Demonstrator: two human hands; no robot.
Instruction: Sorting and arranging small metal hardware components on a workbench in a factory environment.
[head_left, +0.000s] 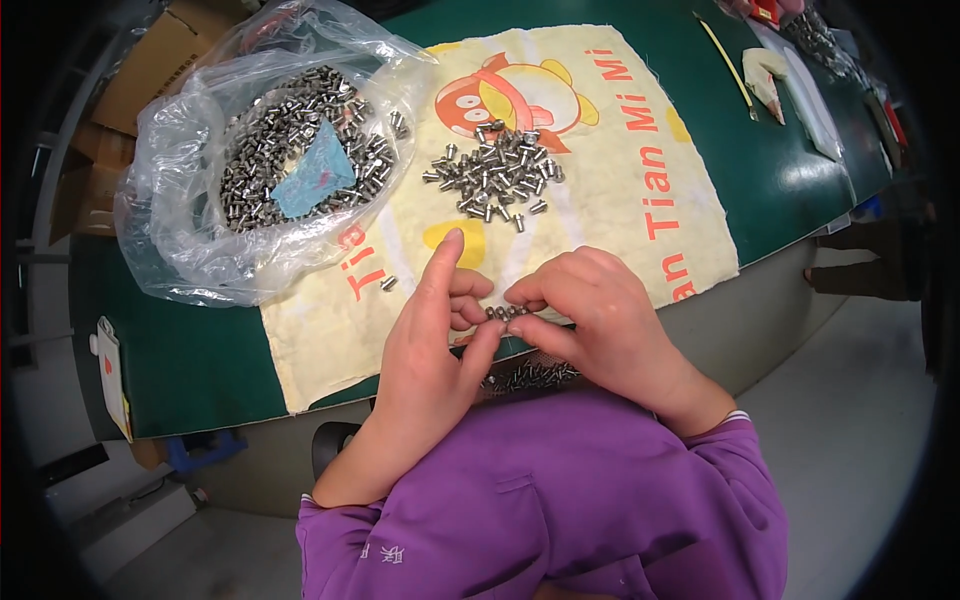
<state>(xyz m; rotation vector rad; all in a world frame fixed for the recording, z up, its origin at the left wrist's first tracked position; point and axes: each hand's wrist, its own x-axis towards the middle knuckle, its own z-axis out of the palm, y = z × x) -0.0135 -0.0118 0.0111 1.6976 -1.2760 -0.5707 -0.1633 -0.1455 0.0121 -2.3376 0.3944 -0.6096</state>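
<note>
My left hand point(430, 325) and my right hand point(595, 310) meet at the near edge of a yellow printed cloth point(330, 340). Between their fingertips they pinch a short row of small metal screws point(506, 313). The left index finger points up and away, while its thumb touches the row. My right thumb and fingers close on the other end. Beyond the hands lies a loose pile of silvery screws point(497, 170) on the cloth. A single screw point(388, 284) rests left of my left hand. Below the hands, more screws point(535, 376) show near my lap, partly hidden.
A clear plastic bag point(165, 190) full of screws, with a blue scrap point(318, 172) on top, stands at the left. Cardboard boxes point(150, 70) are behind it. On the green table point(800, 190) at the far right lie a thin yellow stick point(727, 62) and other items.
</note>
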